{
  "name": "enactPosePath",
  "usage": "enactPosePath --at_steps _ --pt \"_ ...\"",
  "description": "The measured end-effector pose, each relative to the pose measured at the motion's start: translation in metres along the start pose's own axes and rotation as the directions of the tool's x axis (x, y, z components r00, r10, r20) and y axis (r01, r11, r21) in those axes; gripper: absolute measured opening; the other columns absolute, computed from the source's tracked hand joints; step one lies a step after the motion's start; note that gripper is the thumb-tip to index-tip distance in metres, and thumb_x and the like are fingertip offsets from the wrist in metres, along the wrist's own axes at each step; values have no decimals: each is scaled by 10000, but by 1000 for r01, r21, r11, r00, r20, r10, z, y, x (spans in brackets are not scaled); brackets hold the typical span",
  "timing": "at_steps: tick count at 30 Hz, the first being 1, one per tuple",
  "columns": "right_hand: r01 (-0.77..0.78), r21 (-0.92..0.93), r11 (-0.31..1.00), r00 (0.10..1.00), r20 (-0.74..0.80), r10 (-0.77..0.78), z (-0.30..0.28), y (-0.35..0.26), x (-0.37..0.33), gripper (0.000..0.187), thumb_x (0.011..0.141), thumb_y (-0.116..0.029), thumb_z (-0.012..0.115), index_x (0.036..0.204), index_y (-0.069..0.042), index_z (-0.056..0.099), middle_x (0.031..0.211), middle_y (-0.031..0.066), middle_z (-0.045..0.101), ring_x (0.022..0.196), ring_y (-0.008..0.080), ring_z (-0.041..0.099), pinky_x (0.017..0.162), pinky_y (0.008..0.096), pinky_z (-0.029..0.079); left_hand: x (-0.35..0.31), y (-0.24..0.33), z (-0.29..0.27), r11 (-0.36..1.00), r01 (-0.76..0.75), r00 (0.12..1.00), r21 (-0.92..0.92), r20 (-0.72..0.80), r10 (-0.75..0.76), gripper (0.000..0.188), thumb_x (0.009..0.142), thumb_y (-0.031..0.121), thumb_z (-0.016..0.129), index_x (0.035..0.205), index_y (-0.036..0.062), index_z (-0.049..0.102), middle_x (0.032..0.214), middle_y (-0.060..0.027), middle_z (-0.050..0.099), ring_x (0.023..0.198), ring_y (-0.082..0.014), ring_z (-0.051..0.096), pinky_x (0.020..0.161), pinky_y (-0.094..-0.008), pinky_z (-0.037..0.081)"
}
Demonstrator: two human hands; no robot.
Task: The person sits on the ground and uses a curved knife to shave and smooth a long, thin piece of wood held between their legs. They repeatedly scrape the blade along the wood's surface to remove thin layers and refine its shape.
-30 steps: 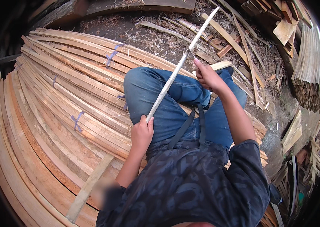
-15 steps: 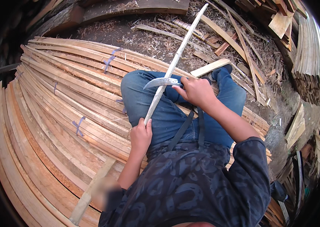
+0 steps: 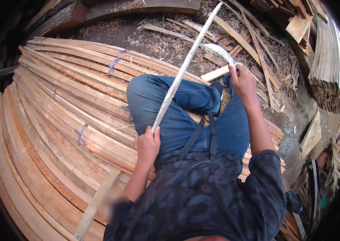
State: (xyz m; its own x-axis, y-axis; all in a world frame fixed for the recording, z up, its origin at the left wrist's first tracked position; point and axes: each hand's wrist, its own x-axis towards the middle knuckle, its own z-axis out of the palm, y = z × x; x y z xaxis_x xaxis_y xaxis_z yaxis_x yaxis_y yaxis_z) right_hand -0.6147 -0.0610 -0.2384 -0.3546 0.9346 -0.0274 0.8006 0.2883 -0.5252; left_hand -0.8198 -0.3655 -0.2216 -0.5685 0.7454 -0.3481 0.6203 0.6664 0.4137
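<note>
My left hand (image 3: pixel 148 143) is closed round the near end of a long, slightly bent pale wooden stick (image 3: pixel 179 76). The stick slants up and away to the right, passing over my bent leg. In my right hand (image 3: pixel 243 83) is a curved knife (image 3: pixel 222 53), its pale blade arching up and left towards the stick's far part. The knife's handle is mostly hidden by my fingers. Whether the blade touches the stick I cannot tell for sure; its tip lies close to it.
I sit on long sawn wooden strips (image 3: pixel 85 96), some tied in bundles with purple ties (image 3: pixel 81 134). Wood shavings (image 3: pixel 154 46) and loose slats (image 3: pixel 246 44) cover the ground ahead. A tall stack of thin boards (image 3: pixel 330 64) stands at the right.
My right hand has moved up and to the right with the knife, from the stick's middle towards its far part. My left hand and the stick have hardly moved.
</note>
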Motion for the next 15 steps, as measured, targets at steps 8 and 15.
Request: enactPosePath --at_steps 8,15 --pt "208 -266 941 974 149 -173 28 -23 22 551 913 -553 541 729 -46 656 610 164 637 588 348 651 522 425 503 -5 5 -2 998 -20 999 58 -47 23 352 982 305 515 778 19 523 567 -228 577 570 -430 611 512 -506 463" --pt "455 -25 890 867 241 -437 57 -64 -43 534 912 -531 540 683 -54 615 542 149 600 511 328 634 481 430 505 2 7 0 999 -10 1000 32 -14 11 351 981 303 517 781 16 541 582 -238 589 568 -431 616 519 -507 471"
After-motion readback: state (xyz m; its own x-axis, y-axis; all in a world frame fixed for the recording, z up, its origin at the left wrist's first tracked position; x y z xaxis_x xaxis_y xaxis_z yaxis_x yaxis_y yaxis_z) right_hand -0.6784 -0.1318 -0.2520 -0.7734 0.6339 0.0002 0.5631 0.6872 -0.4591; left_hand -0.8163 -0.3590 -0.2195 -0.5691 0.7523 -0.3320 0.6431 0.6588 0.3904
